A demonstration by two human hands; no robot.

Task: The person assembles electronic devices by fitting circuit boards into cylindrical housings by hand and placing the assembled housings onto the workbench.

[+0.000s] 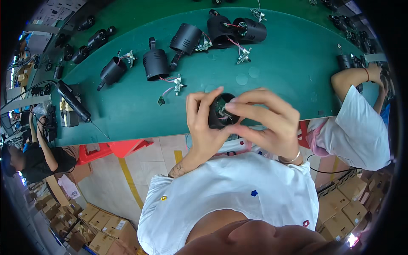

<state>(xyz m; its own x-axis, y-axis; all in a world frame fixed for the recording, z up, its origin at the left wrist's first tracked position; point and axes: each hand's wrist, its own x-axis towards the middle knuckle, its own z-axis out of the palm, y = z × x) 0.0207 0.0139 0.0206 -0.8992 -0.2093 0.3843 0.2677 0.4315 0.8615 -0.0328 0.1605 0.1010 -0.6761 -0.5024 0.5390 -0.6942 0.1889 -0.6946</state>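
Note:
My left hand is wrapped round a black cylindrical housing at the near edge of the table, its open end facing up. Inside that opening sits a small green circuit board. With bent thumb and fingers, my right hand pinches at the board and the rim; its fingertips partly cover the board. Just beyond, a loose circuit board hangs by wires from another black housing lying on the table.
More black housings with wired boards lie along the far side of the green table. A black electric screwdriver rests at the left. Co-workers sit at both sides, one arm on the table at right. Red stools stand below.

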